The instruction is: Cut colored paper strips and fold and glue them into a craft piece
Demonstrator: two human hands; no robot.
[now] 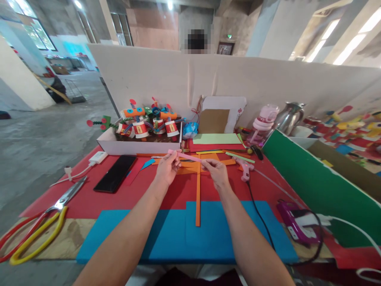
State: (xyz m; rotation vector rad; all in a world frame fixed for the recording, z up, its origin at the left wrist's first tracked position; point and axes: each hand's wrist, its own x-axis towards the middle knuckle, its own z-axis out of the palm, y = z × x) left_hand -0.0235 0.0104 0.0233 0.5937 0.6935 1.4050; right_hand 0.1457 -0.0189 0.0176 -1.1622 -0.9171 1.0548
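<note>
A narrow pink paper strip [190,157] is stretched between my two hands above the middle of the table. My left hand [169,169] pinches its left end between thumb and fingers. At the other end, my right hand [216,171] grips it the same way. Beneath the strip lie orange paper strips [198,198], one of them pointing toward me over blue sheets [166,226]. A pink glue gun [245,169] with a black cord rests to the right of my right hand. Left of my left hand are a small blue paper piece [148,163] and a black phone [115,173].
Large scissors [56,208] lie at the left edge near a white charger [98,157]. A white box [139,147] of paper-cup figures stands at the back, before a white partition [149,75]. On the right are a green box [321,186] and a purple power block [297,222].
</note>
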